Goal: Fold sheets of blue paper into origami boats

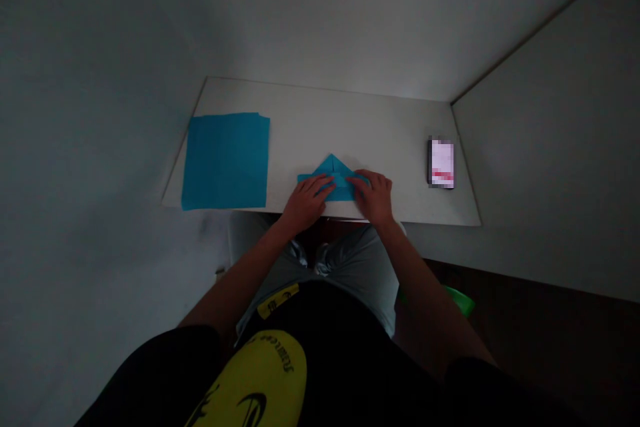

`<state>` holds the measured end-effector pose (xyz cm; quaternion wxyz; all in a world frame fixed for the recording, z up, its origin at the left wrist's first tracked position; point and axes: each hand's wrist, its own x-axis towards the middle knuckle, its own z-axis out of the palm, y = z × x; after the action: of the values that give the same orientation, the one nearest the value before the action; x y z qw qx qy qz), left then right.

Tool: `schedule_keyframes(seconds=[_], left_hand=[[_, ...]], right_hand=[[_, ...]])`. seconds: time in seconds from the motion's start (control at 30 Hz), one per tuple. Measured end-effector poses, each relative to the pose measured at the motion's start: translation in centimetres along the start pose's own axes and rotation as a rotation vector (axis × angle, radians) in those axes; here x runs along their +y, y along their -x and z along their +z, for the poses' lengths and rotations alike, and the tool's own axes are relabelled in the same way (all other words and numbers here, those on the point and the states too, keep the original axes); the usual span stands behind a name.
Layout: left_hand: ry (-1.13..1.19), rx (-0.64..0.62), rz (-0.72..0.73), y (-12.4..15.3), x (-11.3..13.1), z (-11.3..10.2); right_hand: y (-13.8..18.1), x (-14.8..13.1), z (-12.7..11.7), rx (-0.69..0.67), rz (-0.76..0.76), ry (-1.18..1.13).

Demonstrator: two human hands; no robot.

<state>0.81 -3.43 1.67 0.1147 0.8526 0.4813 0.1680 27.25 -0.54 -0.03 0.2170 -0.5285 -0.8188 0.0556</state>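
A folded sheet of blue paper [343, 193] lies near the front edge of the table. Its upper part forms a triangular peak with a line down the middle, and a flat band crosses below it. My left hand [306, 203] grips the paper's left part, fingertips and thumb on the band. From the other side my right hand [376, 200] holds the right part with bent fingers, its fingertips on the same band. Both hands cover portions of the paper, so its outer ends are partly hidden.
Flat blue square sheets [226, 161], apparently stacked, lie on the left of the white table [300, 107]. A phone with a blurred screen [442, 163] rests at the right end. Walls border the table behind and on the right. Something green [460, 301] is below on the right.
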Motion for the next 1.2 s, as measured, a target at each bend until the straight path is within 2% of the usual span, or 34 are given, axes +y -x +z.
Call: schedule_keyframes(seconds=[0.07, 0.13, 0.27, 0.47, 0.7, 0.8, 0.9, 1.03, 1.13, 1.2], left_hand=[[-0.014, -0.021, -0.01, -0.3, 0.8, 0.7], [-0.03, -0.028, -0.036, -0.3, 1.1, 1.1], [-0.035, -0.048, -0.046, 0.5, 0.2, 0.6], [-0.043, -0.006, -0.069, 2.5, -1.1, -0.3], [0.042, 0.073, -0.038, 6.5, -2.1, 0.3], [0.148, 0.045, -0.004, 7.3, -2.8, -0.4], [0.306, 0.021, -0.027, 5.9, -3.2, -2.2], [0.449, 0.116, -0.231, 1.5, -4.2, -4.6], [0.402, 0.116, -0.357, -1.5, -5.4, -4.5], [0.349, 0.075, -0.399, -2.4, -5.9, -3.6]], right_hand=[[0.5, -1.0, 0.1, -0.112, -0.09, -0.018], [0.9, -1.7, 0.3, -0.169, -0.124, -0.037], [1.4, -1.6, 0.5, -0.168, -0.079, -0.006], [2.4, -1.1, -0.3, -0.179, -0.06, 0.036], [6.6, -0.7, -1.0, -0.16, -0.12, 0.017], [7.8, 0.1, -1.6, -0.173, -0.117, -0.074], [6.8, 0.6, -3.0, -0.1, -0.035, -0.206], [2.7, 1.1, -4.5, 0.039, 0.15, -0.356], [-0.6, 2.1, -3.7, 0.045, 0.243, -0.419], [-1.9, 3.0, -2.3, 0.013, 0.251, -0.353]])
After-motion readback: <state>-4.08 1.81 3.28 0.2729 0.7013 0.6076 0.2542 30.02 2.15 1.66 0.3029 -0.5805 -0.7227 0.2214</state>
